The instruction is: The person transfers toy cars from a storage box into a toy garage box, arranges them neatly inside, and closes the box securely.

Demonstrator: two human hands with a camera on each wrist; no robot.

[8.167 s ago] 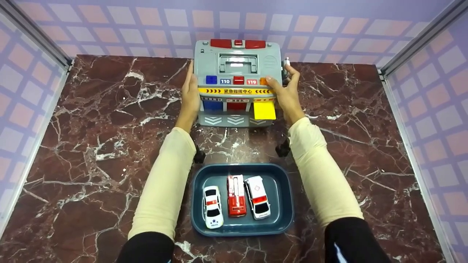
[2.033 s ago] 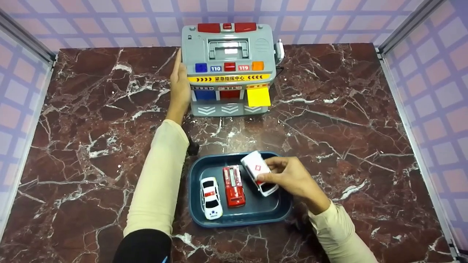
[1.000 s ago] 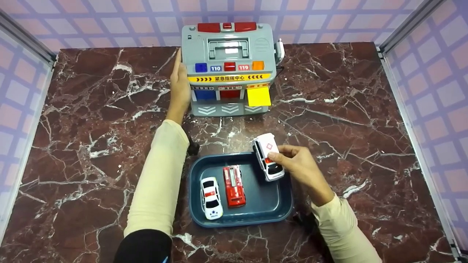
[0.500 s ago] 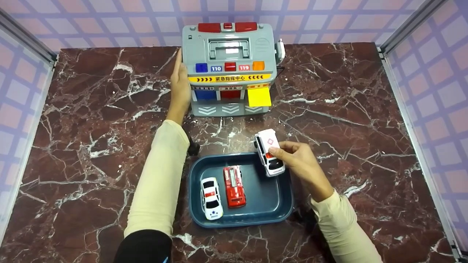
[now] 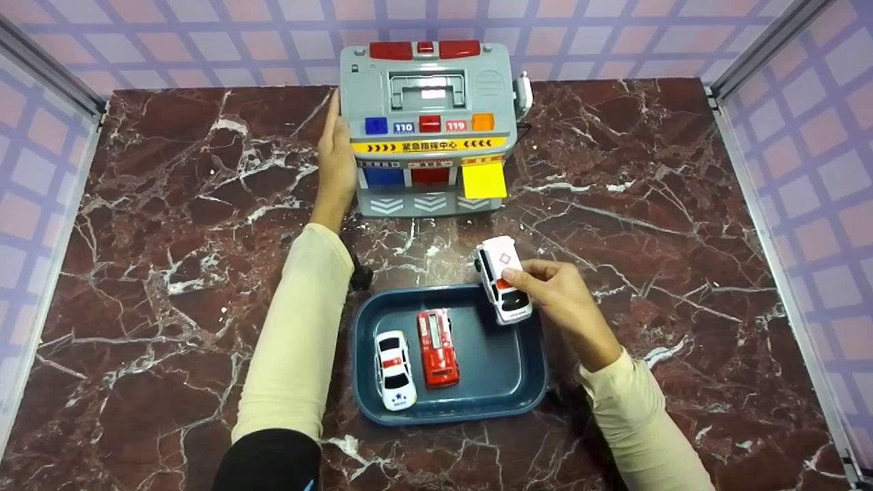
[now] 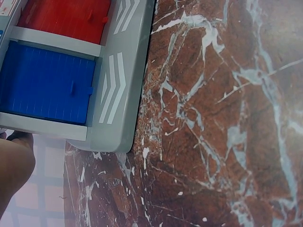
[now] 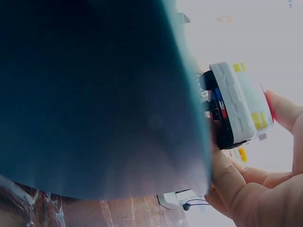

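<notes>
Between thumb and fingers, my right hand [image 5: 563, 300] pinches a white toy ambulance [image 5: 503, 279] over the tray's back right rim. In the right wrist view the ambulance [image 7: 234, 104] is seen from its front or back end, wheels toward the tray wall. My left hand [image 5: 336, 164] lies with straight fingers along the left side of a grey toy rescue station [image 5: 431, 102]. Its yellow door [image 5: 484, 181] is raised, while the blue door [image 6: 47, 82] and red door [image 6: 66, 19] are down. Most of the left hand is hidden in the left wrist view.
A dark blue tray [image 5: 450, 412] holds a white toy police car [image 5: 394, 372] and a red toy fire engine [image 5: 438, 348]. It stands on a marbled brown tabletop [image 5: 648, 225]. Checked walls [image 5: 614, 41] border the table at the back and sides.
The right hand first left the station's right side, then picked the ambulance out of the tray and carried it toward the back rim. Lately it has edged slightly farther back. The left hand stays put.
</notes>
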